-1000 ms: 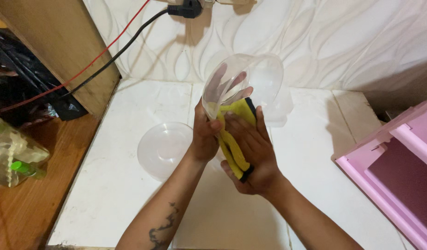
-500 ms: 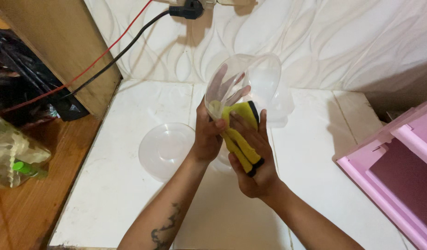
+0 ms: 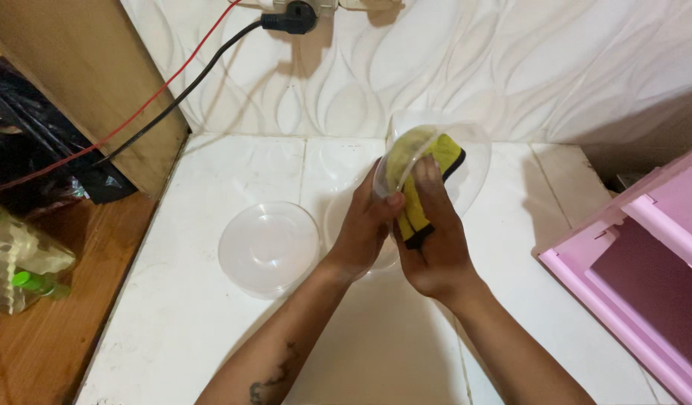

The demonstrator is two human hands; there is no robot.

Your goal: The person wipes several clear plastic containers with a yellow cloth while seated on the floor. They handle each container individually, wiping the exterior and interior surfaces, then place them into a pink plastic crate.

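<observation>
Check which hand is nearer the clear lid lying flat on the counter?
Left. The left hand grips the bowl rim just right of the lid. The right hand, pressing the yellow cloth into the bowl, sits farther right.

Packages in view: two, both at the left edge, on the wooden surface beside the white desk.

1. Clear plastic bag [image 3: 19, 262], crumpled, lying on the brown wood; a green-capped bottle [image 3: 32, 283] shows through it.
2. Black plastic bag [image 3: 38, 142], bunched against the wooden panel, farther back.

Labels, signs, screens: none seen.
</observation>
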